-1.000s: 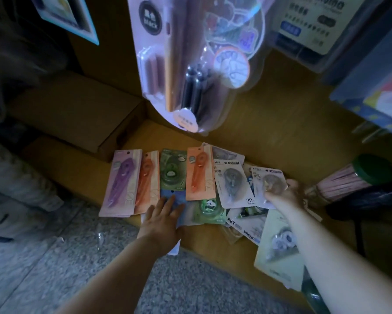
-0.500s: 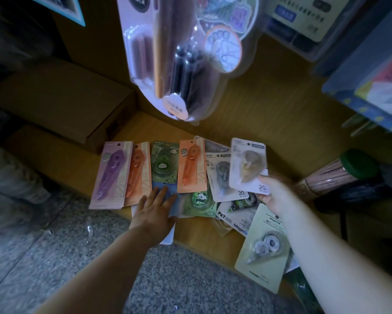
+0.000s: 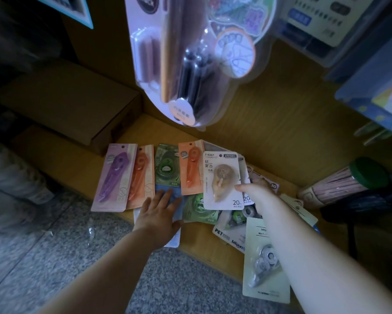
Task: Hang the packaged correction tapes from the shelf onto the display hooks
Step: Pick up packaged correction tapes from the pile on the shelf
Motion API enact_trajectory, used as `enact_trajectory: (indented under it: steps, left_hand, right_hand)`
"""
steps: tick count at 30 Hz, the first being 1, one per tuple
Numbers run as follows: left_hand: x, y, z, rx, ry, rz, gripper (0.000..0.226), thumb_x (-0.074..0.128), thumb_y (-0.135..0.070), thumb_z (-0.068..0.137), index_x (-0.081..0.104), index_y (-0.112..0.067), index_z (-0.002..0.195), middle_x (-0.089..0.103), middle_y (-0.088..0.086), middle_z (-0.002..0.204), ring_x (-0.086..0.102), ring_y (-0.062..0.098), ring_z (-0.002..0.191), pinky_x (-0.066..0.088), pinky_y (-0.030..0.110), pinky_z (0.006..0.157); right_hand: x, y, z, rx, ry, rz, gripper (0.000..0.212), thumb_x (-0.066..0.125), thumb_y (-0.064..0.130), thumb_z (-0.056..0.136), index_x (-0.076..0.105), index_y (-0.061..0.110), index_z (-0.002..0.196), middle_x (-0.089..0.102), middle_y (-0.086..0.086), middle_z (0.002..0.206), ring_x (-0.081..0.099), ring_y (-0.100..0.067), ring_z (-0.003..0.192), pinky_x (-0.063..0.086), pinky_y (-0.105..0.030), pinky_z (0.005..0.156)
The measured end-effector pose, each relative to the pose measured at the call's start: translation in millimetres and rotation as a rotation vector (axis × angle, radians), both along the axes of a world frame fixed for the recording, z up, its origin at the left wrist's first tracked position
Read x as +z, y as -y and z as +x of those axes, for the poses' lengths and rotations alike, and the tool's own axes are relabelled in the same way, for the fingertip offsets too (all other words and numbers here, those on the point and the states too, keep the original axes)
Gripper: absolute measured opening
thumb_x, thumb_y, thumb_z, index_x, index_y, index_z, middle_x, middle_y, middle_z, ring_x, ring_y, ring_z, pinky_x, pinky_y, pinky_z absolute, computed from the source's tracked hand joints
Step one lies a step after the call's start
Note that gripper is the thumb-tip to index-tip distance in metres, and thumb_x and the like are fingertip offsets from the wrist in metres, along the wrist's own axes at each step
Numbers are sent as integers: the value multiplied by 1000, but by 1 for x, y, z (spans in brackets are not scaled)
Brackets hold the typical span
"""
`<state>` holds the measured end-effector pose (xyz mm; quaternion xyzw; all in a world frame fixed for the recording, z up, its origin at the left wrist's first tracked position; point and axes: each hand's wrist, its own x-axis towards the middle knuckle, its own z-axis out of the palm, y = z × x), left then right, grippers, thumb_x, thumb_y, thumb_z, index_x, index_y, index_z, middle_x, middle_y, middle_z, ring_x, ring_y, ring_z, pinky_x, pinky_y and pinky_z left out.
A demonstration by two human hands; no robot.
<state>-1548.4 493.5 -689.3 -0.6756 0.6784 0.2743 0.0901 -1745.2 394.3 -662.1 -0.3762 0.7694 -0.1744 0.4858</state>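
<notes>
A big hanging pen pack dangles low over the back of the shelf and bars the way straight up. A cardboard box closes the left side; a lying jar with a green lid closes the right. Packets cover the shelf between them. The left hand lies flat at the front edge, the right hand holds a tape packet above the middle. The floor in front is open.

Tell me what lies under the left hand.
The left hand rests flat on a blue pack at the shelf edge. Only the pack's upper edge and lower corner show; the hand covers its middle, so its contents cannot be told.
</notes>
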Motion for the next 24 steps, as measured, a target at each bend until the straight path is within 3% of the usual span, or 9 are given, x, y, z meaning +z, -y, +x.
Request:
enact_trajectory:
  steps: [2, 5, 7, 10, 13, 16, 18, 20, 24]
  left_hand:
    - [0, 0, 1, 1, -14, -4, 63, 31, -41, 96, -2, -27, 148, -13, -1, 158, -11, 19, 146, 0, 35, 117]
    - [0, -1, 4, 18, -39, -29, 64, 31, -42, 96, -2, -25, 148, -11, -1, 158, -9, 17, 146, 0, 32, 117]
    - [-1, -2, 6, 50, -71, -48, 63, 32, -41, 96, -1, -24, 148, -9, -1, 158, -7, 16, 146, 1, 30, 117]
    - [-1, -4, 8, 113, -105, -66, 62, 32, -40, 97, -1, -24, 148, -9, -1, 158, -6, 16, 146, 1, 30, 117]
    - [-1, -8, 8, 147, -119, -54, 61, 31, -39, 97, 0, -26, 148, -10, 0, 158, -11, 18, 146, -1, 33, 117]
    - [-2, -11, 11, 193, -115, -89, 59, 31, -37, 97, 3, -25, 148, -10, 1, 158, -10, 18, 146, 0, 33, 117]
    - [-2, -10, 18, 250, -102, -128, 59, 31, -37, 97, 3, -24, 148, -9, 0, 158, -7, 18, 146, 2, 32, 118]
    - [-2, -12, 24, 246, -96, -104, 58, 28, -37, 98, 1, -24, 148, -7, -1, 158, -4, 16, 146, 3, 29, 118]
    - [-3, -16, 34, 214, -117, 4, 76, 9, -48, 76, 0, -23, 147, -4, 0, 158, -2, 17, 146, 4, 27, 117]
  right_hand:
    - [1, 3, -2, -34, 65, 10, 27, 61, 4, 85, 57, -4, 111, 62, -18, 105, 52, -20, 61, 39, -24, 54]
    - [4, 4, -1, -106, 187, 46, 3, 57, 1, 86, 55, -1, 85, 66, -19, 86, 53, -21, 62, 42, -30, 59]
    - [4, 5, -4, -195, 289, 56, 19, 52, 0, 89, 49, 5, 71, 66, -11, 57, 52, -22, 62, 44, -33, 59]
    - [9, 6, -1, -246, 398, 2, 10, 51, 5, 90, 54, 4, 80, 62, -9, 64, 54, -20, 65, 50, -30, 52]
    - [10, 9, 22, -218, 436, -21, 9, 50, 8, 91, 56, 5, 84, 63, -3, 47, 53, -17, 61, 46, -19, 42]
    - [6, 6, 58, -158, 390, -23, 16, 52, 3, 89, 56, -1, 104, 61, -15, 73, 55, -26, 68, 48, -30, 61]
    - [1, 5, 74, -156, 294, -31, 32, 56, 5, 87, 54, -8, 116, 62, -24, 101, 61, -37, 89, 51, -42, 80]
    - [-3, 7, 84, -123, 207, -19, 35, 58, 9, 85, 55, -8, 116, 61, -25, 116, 61, -37, 105, 50, -46, 93]
    - [-4, 17, 98, -35, 125, 14, 33, 55, 12, 88, 55, -4, 117, 61, -23, 120, 60, -34, 109, 50, -42, 95]
